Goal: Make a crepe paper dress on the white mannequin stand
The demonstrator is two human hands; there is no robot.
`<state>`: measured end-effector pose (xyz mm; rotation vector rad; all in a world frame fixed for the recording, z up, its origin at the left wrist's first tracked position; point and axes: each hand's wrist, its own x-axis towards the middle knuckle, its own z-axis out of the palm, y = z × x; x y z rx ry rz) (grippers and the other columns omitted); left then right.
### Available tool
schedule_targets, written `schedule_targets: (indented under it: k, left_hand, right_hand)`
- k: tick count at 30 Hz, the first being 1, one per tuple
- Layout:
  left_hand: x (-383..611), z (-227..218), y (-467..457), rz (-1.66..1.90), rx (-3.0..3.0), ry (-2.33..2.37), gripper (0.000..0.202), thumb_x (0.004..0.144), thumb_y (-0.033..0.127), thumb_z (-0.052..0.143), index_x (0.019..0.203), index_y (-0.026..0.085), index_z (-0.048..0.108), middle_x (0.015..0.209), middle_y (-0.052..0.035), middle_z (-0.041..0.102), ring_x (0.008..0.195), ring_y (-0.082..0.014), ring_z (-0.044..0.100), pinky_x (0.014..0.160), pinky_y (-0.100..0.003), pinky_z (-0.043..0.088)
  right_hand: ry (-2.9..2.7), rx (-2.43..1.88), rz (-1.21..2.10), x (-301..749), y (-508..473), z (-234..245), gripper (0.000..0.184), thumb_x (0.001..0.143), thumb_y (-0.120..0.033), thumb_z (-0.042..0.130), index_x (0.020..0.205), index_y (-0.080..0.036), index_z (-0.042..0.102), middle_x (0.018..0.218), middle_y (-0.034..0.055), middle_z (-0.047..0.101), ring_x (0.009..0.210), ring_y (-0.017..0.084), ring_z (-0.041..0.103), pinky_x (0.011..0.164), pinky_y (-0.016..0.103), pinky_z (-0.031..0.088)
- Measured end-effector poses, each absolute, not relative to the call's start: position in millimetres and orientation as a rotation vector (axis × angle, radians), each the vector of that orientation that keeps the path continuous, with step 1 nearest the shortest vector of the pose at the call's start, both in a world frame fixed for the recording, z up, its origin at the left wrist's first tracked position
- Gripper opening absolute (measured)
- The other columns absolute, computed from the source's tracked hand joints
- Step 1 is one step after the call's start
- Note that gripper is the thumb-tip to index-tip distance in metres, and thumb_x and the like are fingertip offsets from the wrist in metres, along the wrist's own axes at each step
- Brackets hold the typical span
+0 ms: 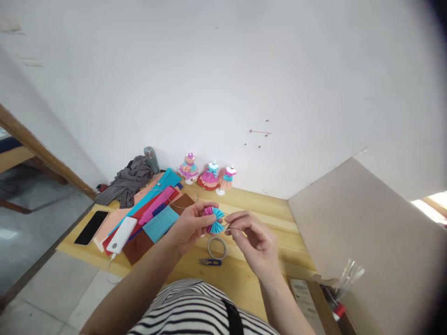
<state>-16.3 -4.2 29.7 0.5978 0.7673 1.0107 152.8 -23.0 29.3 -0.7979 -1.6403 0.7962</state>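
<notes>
A small pleated fan (pixel 215 220) in pink and blue, crepe paper or cloth, is pinched between the thumb and fingers of my left hand (pixel 190 225). Just right of its blue edge, my right hand (pixel 256 242) has its thumb and forefinger pressed together on a thin pale strand (pixel 228 230). Whether the strand is joined to the fan is too small to tell. On the table below the hands lie a roll of tape (pixel 225 249) and blue-handled thread snips (pixel 210 262).
Three miniature dresses on stands (pixel 209 176) line the wall. Coloured sheets (pixel 161 222), a white device with a cable (pixel 121 235) and a black-screened phone (pixel 91 228) cover the table's left side. Behind are striped cloth (pixel 131 181) and a flask (pixel 151 159). A panel (pixel 349 223) borders the right.
</notes>
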Motion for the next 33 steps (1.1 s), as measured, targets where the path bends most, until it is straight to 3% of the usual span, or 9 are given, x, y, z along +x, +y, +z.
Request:
schedule_targets:
  k: [7, 27, 33]
  left_hand:
    - [-12, 44, -5, 0.990, 0.608, 0.750, 0.045, 0.057, 0.023, 0.087, 0.097, 0.014, 0.068, 0.082, -0.0066, 0.071, 0.071, -0.0159, 0.066, 0.060, -0.024, 0.048]
    - [-11, 44, -7, 0.994, 0.669, 0.752, 0.047, 0.060, 0.025, 0.085, 0.102, 0.013, 0.067, 0.080, -0.0048, 0.069, 0.063, -0.0112, 0.062, 0.058, -0.024, 0.047]
    - [-11, 45, -7, 0.996, 0.672, 0.758, 0.045, 0.060, 0.024, 0.085, 0.100, 0.013, 0.068, 0.080, -0.0046, 0.070, 0.069, -0.0130, 0.064, 0.062, -0.024, 0.048]
  right_hand:
    - [-1.762, -0.951, 0.562, 160, -22, 46, 0.015, 0.088, -0.012, 0.052, 0.076, -0.020, 0.055, 0.075, 0.0020, 0.057, 0.064, 0.014, 0.050, 0.055, 0.027, 0.039]
    - [-1.917, -0.933, 0.301, 152, -21, 52, 0.015, 0.088, -0.007, 0.051, 0.084, -0.021, 0.055, 0.076, 0.0037, 0.055, 0.067, 0.015, 0.052, 0.055, 0.027, 0.043]
    - [-1.891, -0.968, 0.310, 151, -21, 52, 0.015, 0.087, -0.008, 0.052, 0.080, -0.020, 0.055, 0.075, 0.0031, 0.055, 0.064, 0.014, 0.051, 0.053, 0.026, 0.042]
